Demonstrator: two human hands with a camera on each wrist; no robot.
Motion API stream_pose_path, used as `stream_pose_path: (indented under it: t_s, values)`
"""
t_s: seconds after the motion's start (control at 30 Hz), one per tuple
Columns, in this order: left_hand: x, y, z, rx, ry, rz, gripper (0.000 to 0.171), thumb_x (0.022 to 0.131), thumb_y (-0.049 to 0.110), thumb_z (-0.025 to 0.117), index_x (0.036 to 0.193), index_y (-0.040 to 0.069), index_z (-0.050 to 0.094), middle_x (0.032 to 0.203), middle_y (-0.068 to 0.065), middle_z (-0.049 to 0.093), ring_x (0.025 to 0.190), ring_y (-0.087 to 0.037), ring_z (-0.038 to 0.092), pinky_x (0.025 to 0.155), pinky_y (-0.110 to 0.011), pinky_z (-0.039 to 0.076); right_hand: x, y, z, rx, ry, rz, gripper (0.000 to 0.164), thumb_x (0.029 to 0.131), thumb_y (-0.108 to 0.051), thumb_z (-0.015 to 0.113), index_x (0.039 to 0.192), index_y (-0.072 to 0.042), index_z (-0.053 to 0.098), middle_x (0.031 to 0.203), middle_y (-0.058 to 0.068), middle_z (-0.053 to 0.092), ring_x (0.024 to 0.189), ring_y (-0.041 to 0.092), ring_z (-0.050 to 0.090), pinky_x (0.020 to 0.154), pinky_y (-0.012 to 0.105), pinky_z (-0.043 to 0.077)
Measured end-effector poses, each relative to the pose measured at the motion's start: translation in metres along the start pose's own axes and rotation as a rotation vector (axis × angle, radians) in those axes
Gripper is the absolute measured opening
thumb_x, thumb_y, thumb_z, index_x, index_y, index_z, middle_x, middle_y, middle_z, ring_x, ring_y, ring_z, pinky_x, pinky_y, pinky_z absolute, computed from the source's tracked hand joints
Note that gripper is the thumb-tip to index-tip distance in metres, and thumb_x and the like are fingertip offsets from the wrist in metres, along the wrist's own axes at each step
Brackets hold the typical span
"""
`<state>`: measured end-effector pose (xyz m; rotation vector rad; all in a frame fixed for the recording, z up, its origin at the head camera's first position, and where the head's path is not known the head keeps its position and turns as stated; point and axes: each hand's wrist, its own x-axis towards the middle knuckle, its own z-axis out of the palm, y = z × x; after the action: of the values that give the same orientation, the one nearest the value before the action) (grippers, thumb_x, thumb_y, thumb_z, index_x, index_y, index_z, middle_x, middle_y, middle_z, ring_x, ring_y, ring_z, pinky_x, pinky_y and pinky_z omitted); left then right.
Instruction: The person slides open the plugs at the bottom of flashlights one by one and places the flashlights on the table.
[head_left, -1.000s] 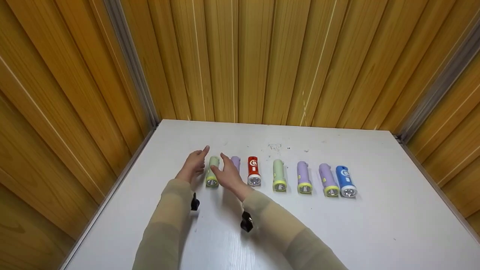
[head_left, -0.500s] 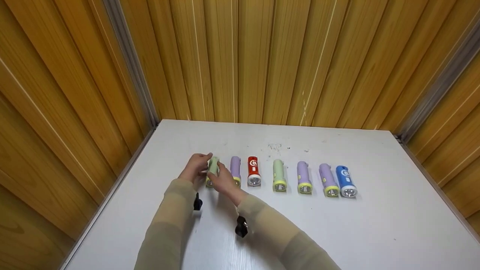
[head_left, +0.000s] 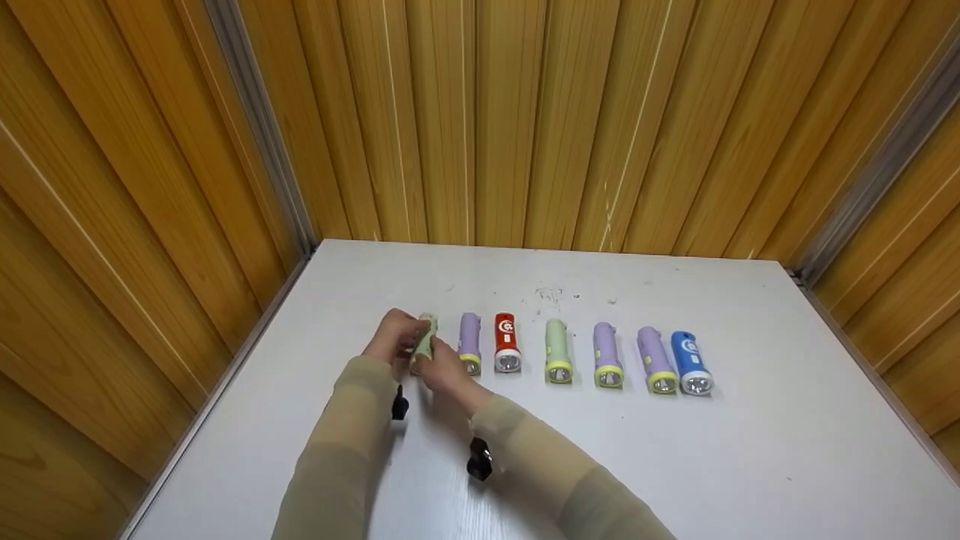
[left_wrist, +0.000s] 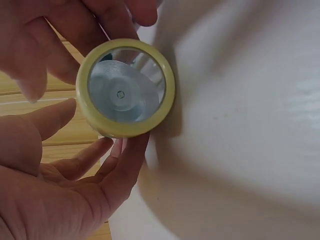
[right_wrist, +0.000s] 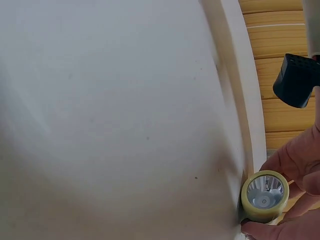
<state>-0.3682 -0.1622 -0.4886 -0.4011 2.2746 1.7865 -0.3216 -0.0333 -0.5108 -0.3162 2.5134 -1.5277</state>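
Note:
A light green flashlight [head_left: 425, 343] with a yellow head ring lies leftmost in a row on the white table, partly covered by my hands. My left hand [head_left: 391, 336] grips it from the left; in the left wrist view its fingers [left_wrist: 120, 175] curl under the yellow ring. From the other side my right hand [head_left: 447, 369] pinches the same flashlight, thumb over its body. The clear lens [left_wrist: 122, 95] faces the left wrist camera. Just right of my right hand lies a purple flashlight [head_left: 469, 337].
Farther right lie a red flashlight [head_left: 507, 337], another green flashlight [head_left: 556, 345], two purple flashlights and a blue flashlight [head_left: 690, 360], spaced unevenly. Wood-patterned panels [head_left: 510, 127] surround the white table [head_left: 675, 465] at the back and sides.
Both hands have come together on the leftmost green flashlight, from open on either side to gripping it. The right hand has shifted left and uncovered the purple flashlight beside it.

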Motion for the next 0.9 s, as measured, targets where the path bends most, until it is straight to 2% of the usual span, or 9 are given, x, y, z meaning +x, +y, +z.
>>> stream_pose_path:
  t_s: [0.13, 0.27, 0.57, 0.67, 0.9]
  values:
    - [0.004, 0.0, 0.002, 0.087, 0.038, -0.033, 0.027, 0.095, 0.02, 0.067, 0.109, -0.001, 0.057, 0.099, -0.009, 0.056, 0.086, -0.022, 0.057, 0.079, -0.035, 0.052, -0.001, 0.001, 0.0, -0.002, -0.013, -0.001, 0.051, 0.102, -0.014, 0.052, 0.147, 0.01, 0.045, 0.145, 0.029, 0.055, 0.135, 0.037, 0.054, 0.117, 0.049, 0.043]
    - [0.011, 0.0, 0.002, 0.153, 0.054, -0.064, 0.029, 0.095, 0.017, 0.068, 0.112, -0.006, 0.062, 0.095, -0.008, 0.058, 0.083, -0.021, 0.058, 0.081, -0.037, 0.056, 0.0, 0.003, 0.001, -0.027, -0.005, -0.005, 0.051, 0.103, -0.013, 0.052, 0.146, 0.014, 0.045, 0.144, 0.031, 0.056, 0.136, 0.04, 0.054, 0.116, 0.05, 0.043]
    - [0.012, -0.004, -0.003, 0.081, 0.03, -0.074, 0.046, 0.095, 0.018, 0.069, 0.129, -0.008, 0.053, 0.123, -0.02, 0.06, 0.1, -0.026, 0.061, 0.099, -0.044, 0.055, 0.001, 0.004, 0.001, -0.028, -0.013, -0.017, 0.049, 0.102, -0.01, 0.053, 0.145, 0.012, 0.047, 0.139, 0.028, 0.06, 0.127, 0.035, 0.059, 0.113, 0.047, 0.047]
    - [0.013, -0.005, -0.006, 0.082, 0.024, -0.081, 0.049, 0.095, 0.018, 0.07, 0.133, -0.009, 0.052, 0.13, -0.023, 0.059, 0.105, -0.028, 0.064, 0.101, -0.044, 0.055, 0.0, 0.004, 0.002, -0.031, -0.007, -0.024, 0.049, 0.102, -0.01, 0.054, 0.145, 0.013, 0.047, 0.14, 0.028, 0.06, 0.129, 0.035, 0.058, 0.114, 0.047, 0.046]
    - [0.013, -0.002, -0.01, 0.052, -0.002, -0.137, 0.056, 0.096, 0.023, 0.071, 0.141, 0.0, 0.049, 0.141, -0.021, 0.057, 0.118, -0.034, 0.067, 0.102, -0.042, 0.055, 0.0, 0.004, 0.001, -0.025, 0.039, -0.035, 0.051, 0.101, -0.011, 0.057, 0.144, 0.014, 0.047, 0.142, 0.031, 0.058, 0.134, 0.039, 0.056, 0.115, 0.046, 0.046]
